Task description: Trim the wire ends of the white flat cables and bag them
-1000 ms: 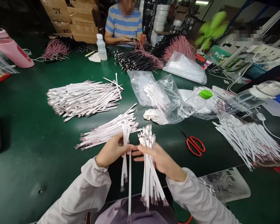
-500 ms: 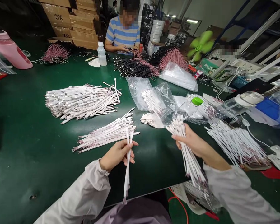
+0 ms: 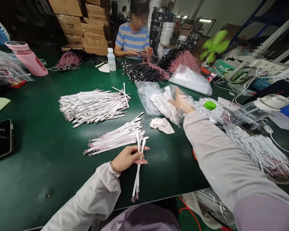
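1. Left hand clamped around flat white cables with wispy pink ends
2. Right hand open, fingers spread over a crinkly clear plastic bag on the smooth green bench

At your eleven, a pink water bottle stands on the green workbench; at twelve, a co-worker in a striped shirt sits before stacked cardboard cartons; at one, a green fan.

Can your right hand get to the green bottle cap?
Probably yes. The right hand is open at the clear plastic bag, just beside the green bottle cap. Nothing seems to stand between them, so a short move sideways looks enough.
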`<action>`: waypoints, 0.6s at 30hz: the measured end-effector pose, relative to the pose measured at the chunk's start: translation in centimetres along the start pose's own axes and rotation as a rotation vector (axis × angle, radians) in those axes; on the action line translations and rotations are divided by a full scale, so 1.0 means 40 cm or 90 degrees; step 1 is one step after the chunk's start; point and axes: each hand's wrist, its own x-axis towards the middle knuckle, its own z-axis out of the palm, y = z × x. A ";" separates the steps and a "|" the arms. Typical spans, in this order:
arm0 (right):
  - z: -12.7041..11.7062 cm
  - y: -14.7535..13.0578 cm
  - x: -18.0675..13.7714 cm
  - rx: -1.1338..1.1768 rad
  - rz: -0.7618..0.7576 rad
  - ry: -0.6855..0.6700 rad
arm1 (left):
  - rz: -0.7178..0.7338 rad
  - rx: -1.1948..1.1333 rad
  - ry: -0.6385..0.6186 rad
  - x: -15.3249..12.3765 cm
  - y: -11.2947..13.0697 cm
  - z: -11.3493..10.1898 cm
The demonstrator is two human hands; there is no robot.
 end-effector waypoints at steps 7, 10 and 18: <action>-0.051 0.039 -0.369 -0.105 0.003 -0.033 | 0.004 -0.102 0.081 0.003 -0.001 0.024; 0.000 0.004 -0.505 0.065 0.037 -0.159 | 0.019 -0.113 0.071 0.001 -0.003 0.031; 0.155 -0.050 -0.540 0.378 0.191 -0.331 | 0.029 -0.077 0.060 -0.009 0.009 0.024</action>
